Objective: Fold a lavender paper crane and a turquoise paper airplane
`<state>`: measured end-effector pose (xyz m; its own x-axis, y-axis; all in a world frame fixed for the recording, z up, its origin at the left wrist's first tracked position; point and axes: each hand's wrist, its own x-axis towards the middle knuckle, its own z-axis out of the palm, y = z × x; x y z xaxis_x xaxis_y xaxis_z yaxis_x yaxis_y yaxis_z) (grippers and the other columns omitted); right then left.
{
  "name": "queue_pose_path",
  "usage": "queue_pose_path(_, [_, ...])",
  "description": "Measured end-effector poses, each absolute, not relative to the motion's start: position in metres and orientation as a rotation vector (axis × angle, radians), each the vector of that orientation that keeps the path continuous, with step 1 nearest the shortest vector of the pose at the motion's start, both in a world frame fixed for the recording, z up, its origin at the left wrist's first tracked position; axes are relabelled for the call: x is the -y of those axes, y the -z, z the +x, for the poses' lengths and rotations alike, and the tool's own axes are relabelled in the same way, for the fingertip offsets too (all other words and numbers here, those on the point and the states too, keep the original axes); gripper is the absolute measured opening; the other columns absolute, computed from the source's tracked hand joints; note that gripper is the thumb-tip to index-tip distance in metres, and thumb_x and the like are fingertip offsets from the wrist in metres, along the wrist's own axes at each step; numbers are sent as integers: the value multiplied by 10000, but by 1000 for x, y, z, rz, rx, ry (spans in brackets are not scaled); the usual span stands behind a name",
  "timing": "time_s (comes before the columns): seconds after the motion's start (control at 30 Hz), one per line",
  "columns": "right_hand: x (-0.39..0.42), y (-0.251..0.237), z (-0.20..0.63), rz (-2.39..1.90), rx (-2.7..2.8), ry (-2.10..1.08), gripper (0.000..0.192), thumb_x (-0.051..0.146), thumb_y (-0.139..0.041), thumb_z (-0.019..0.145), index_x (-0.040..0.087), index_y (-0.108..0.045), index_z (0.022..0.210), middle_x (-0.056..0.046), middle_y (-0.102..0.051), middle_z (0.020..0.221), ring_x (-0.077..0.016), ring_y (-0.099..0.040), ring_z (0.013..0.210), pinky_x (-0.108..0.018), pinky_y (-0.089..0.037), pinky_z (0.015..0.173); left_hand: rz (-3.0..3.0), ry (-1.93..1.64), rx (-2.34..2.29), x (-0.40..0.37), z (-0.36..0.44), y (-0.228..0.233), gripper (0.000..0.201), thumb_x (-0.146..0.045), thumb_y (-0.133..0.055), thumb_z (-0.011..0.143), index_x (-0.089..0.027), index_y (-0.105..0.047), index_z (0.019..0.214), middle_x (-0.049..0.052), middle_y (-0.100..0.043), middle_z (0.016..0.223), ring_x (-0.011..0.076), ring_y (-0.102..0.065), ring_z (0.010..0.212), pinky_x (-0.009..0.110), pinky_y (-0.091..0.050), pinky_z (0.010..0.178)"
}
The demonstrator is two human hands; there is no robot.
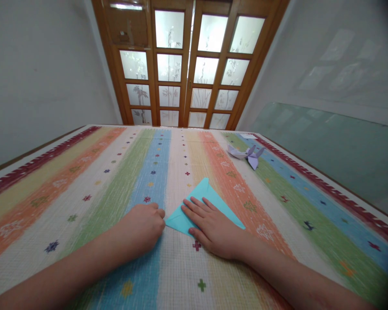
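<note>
A folded sheet of turquoise origami paper (224,206) lies on the striped tablecloth, roughly triangular, with one corner pointing away from me and crease lines near its left and far corners. My right hand (210,228) rests flat on it, fingers stretched out and slightly spread. Just beside the paper's left tip is my left hand (145,226), its fingers curled into a fist. Its knuckles are close to that tip; whether they touch it I cannot tell. Nothing shows in the fist, though its inner side is turned away from view.
Folded lilac paper pieces (247,154), like origami birds, sit farther back on the right. The colourful striped tablecloth (116,189) covers the table. A greenish glass panel (326,142) leans along the right wall. Wooden doors with frosted panes (187,64) stand beyond the far edge.
</note>
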<state>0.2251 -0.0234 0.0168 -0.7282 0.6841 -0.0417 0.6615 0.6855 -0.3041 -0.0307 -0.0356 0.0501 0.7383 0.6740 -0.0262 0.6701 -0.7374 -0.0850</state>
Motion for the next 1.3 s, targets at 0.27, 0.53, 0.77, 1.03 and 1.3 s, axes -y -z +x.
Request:
queue_pose_path(0.27, [20,-23,229,-1076,2842,-495,605,444,-419,1024,223,-291,1572,-100,-286,1628,-306,-231,1505,-574,-167,1220,-3002,429,1035,25,-35,-48,177,-134,-509,929,-156,-684,943,81,-677,961,233,-599,941,373,-505,839])
queue_pose_path(0.53, [13,-44,241,-896,2758,-529,408,290,-451,1016,184,-552,1398,-120,-582,1410,-236,-514,1302,-459,-338,1152,-3243,537,1017,22,-21,-24,156,-241,-592,950,-171,-686,1053,74,-700,1033,220,-622,999,363,-501,907])
queue_pose_path(0.77, [18,-50,243,-831,2733,-551,452,407,-626,910,207,-617,1316,-113,-636,1318,-270,-575,1203,-456,-405,1053,-3161,481,829,15,-21,-19,213,-236,-510,1000,-166,-711,1015,84,-721,985,213,-655,950,342,-525,848])
queue_pose_path(1.03, [34,-58,239,-775,2841,-459,369,260,-587,880,237,-648,1243,-88,-659,1143,-256,-574,1087,-439,-408,988,-3213,505,802,18,-25,-24,206,-211,-532,967,-176,-707,1069,85,-725,1047,212,-661,994,348,-529,900])
queue_pose_path(1.3, [38,-56,234,-786,2848,-480,486,118,-548,836,262,-601,1298,-71,-646,1195,-242,-567,1112,-404,-426,979,-3267,571,880,16,-26,-22,236,-222,-571,946,-192,-683,1151,82,-707,1111,212,-633,1052,376,-501,958])
